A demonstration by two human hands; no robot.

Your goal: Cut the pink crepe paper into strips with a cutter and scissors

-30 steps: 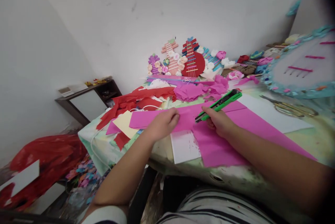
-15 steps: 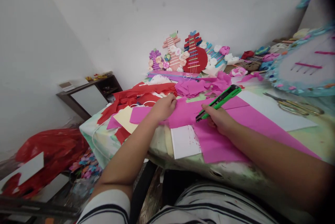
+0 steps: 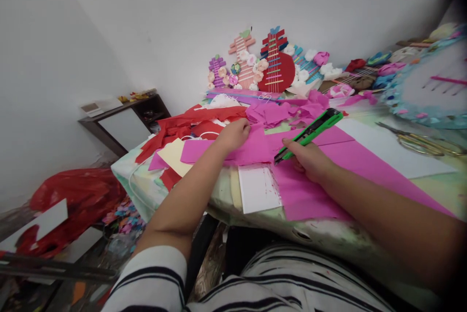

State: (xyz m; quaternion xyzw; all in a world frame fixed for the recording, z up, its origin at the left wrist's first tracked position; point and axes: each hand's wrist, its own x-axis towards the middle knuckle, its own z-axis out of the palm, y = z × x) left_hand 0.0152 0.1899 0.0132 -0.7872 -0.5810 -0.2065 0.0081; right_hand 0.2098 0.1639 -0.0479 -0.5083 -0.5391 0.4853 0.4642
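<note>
A green utility knife (image 3: 314, 132) is gripped in my right hand (image 3: 309, 159), its dark tip pointing down and left at the edge of the bright pink paper (image 3: 328, 185). My left hand (image 3: 235, 134) is closed, fingers curled, and holds down the folded pink strip (image 3: 257, 144) to the left of the knife tip. The fingertips are turned away and partly hidden. A white board with red marks (image 3: 259, 189) lies under the edge of the pink paper, close to the table's front edge.
Scissors (image 3: 419, 141) lie at the right beside a white sheet (image 3: 397, 156). Red paper (image 3: 186, 127) and crumpled pink paper (image 3: 272, 113) are behind my hands. Decorated guitar-shaped crafts (image 3: 279, 71) lean on the wall. A low cabinet (image 3: 124, 125) stands left.
The camera view has tilted and shifted slightly. The knife tip has moved slightly along the pink paper's edge; both hands keep their grip.
</note>
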